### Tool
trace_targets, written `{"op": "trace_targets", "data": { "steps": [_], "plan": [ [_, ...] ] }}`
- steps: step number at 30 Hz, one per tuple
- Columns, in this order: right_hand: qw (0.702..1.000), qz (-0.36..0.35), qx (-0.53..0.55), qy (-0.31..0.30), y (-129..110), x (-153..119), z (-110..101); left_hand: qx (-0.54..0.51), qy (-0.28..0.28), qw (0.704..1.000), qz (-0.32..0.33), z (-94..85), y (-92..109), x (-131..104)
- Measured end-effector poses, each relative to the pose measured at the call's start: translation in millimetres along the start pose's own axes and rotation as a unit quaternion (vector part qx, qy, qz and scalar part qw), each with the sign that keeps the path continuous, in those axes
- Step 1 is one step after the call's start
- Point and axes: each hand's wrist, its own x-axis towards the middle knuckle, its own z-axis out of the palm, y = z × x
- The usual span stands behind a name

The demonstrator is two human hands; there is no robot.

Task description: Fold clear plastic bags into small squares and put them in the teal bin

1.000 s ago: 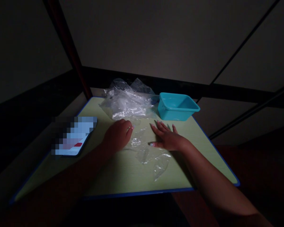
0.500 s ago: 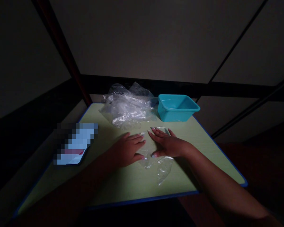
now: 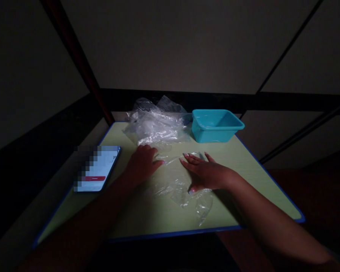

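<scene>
The right hand (image 3: 202, 173) is palm down, fingers spread wide, pressing on a thin, clear, creased plastic sheet (image 3: 180, 194). The left hand (image 3: 143, 162) is at the sheet's far left portion, fingers curled, thumb extended toward the right hand; I cannot tell whether it grips the film. The sheet lies at mid-table between and in front of the hands.

Supporting surface: a pale yellow-green tabletop (image 3: 252, 185) with a blue edge band (image 3: 187, 231). At its far side sits a crumpled heap of clear plastic film (image 3: 158, 126); just right of it stands a turquoise, rectangular plastic tub (image 3: 215, 136). A dark-edged smartphone (image 3: 103, 166), screen lit, lies at the left edge.

Surroundings: dim. Behind the table is a grey panelled wall (image 3: 172, 49) with a black horizontal band (image 3: 218, 101); a dark red post (image 3: 73, 49) slants at left.
</scene>
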Motion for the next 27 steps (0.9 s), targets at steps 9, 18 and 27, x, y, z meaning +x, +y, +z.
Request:
{"op": "trace_targets", "data": {
  "steps": [9,18,27],
  "plan": [
    [0.997,-0.058,0.034,0.042,-12,2,5,-0.202,-0.040,0.978,-0.011,7.8,-4,8],
    [0.995,-0.084,0.058,-0.010,-18,6,11,-0.261,-0.077,0.962,-0.024,0.4,2,6],
    [0.997,-0.063,0.043,-0.027,-23,4,10,-0.211,-0.009,0.974,-0.082,-6.7,-10,12]
  ]
}}
